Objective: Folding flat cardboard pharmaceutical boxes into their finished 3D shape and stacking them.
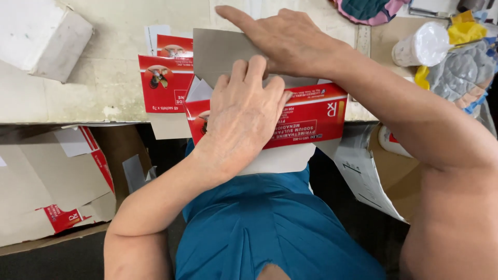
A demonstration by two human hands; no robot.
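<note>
The left hand (241, 116) lies flat, palm down, on a red and white flattened carton (306, 116) at the near edge of the table (104, 88). Its fingers (254, 72) are together and stretched toward 12 o'clock, pressing rather than gripping; nothing is closed inside them. The right hand (282, 39) comes in from 3 o'clock and rests over a grey cardboard flap (218, 54) that rises from the same carton. Its index finger points toward 10 o'clock along the flap's upper edge, and the other fingers are spread low on the board, pinning it without clasping it.

The carton's long axis runs roughly 9 to 3 o'clock, tilted a little up at the right end, and part of it hangs over the table edge toward the blue shirt (270, 223). The grey flap lies straight ahead of the left fingertips, at 12 o'clock and touching them, directly beneath the right palm. So both hands meet on the fold line, the left nearer the printed panel, the right nearer the flap.

At 9 o'clock of the hands a second red flat carton (163, 80) lies on the table. Further out at 10 o'clock stands a white block (44, 36). At 7 o'clock an open brown box (52, 181) holds more flat cartons. At 2 o'clock sits a white wrapped roll (423, 44).
</note>
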